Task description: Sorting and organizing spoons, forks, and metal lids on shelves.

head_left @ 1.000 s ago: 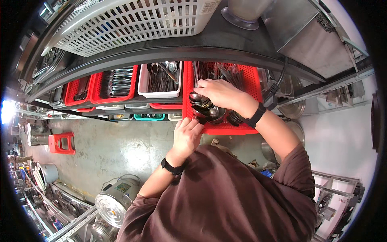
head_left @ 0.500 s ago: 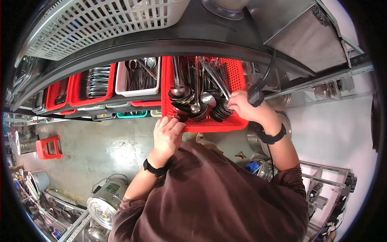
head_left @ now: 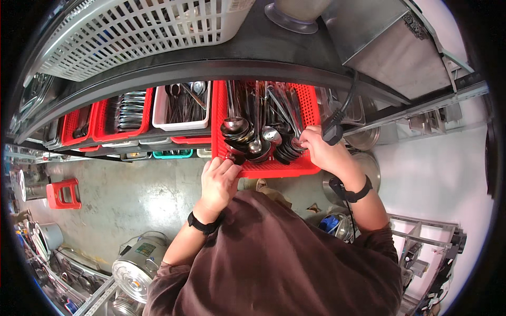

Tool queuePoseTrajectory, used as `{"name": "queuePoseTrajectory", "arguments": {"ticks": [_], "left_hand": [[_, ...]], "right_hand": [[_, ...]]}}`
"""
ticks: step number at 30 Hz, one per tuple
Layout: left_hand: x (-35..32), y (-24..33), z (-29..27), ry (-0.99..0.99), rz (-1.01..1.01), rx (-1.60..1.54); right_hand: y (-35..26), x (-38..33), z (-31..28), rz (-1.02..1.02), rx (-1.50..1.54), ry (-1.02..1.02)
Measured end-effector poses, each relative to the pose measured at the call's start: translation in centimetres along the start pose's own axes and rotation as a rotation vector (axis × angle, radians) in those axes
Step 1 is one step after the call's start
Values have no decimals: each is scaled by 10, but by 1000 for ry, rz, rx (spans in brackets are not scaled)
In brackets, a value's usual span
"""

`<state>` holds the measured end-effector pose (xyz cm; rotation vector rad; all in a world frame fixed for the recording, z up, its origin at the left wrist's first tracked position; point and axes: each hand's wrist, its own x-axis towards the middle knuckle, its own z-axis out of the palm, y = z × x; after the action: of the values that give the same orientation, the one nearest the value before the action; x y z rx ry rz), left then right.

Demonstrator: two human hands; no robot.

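A red plastic basket [head_left: 282, 171] juts out from the shelf in front of me, full of metal ladles [head_left: 234, 126] and other long-handled utensils. Their bowls lie toward me and their handles run back under the upper shelf. My left hand [head_left: 220, 181] is closed over the basket's near left corner. At the basket's right side, my right hand [head_left: 322, 151] pinches a ladle [head_left: 295, 126] close to its bowl, with the fingertips partly hidden. Smaller ladle bowls [head_left: 271, 135] lie between the hands.
Left of the basket stand a white bin [head_left: 182, 125] of spoons and a red basket [head_left: 120, 131] of cutlery. A black plug [head_left: 332, 131] on a cord hangs by my right hand. The upper shelf edge [head_left: 211, 67] overhangs the basket. A red stool [head_left: 63, 193] stands on the floor.
The whole view has shifted slightly, so the shelf and basket sit a little lower. My left hand keeps its grip; my right hand remains at the ladle, its wrist moved slightly downward.
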<state>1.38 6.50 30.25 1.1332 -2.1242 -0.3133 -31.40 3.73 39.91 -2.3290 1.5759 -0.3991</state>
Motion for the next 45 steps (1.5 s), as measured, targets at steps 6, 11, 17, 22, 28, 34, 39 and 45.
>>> {"name": "queuePoseTrajectory", "arguments": {"ticks": [6, 11, 17, 22, 28, 34, 39, 45], "left_hand": [[-1, -2, 0, 13, 33, -11], [0, -4, 1, 11, 49, -19], [-2, -4, 2, 4, 40, -23], [0, -2, 0, 34, 22, -61], [0, 0, -2, 23, 8, -63], [1, 0, -1, 22, 9, -59], [0, 0, -2, 3, -1, -49], [-1, -1, -1, -18, -7, -40]], "right_hand": [[4, 2, 29, 113, -33, 13], [23, 13, 12, -33, -37, -121], [29, 54, 8, -90, -45, -170], [12, 66, 5, 171, -266, -453], [5, 75, 13, 25, -135, -292], [-7, 75, 43, 48, -207, -274], [10, 80, 46, 208, 87, -371], [30, 92, 30, 402, 535, -408]]}}
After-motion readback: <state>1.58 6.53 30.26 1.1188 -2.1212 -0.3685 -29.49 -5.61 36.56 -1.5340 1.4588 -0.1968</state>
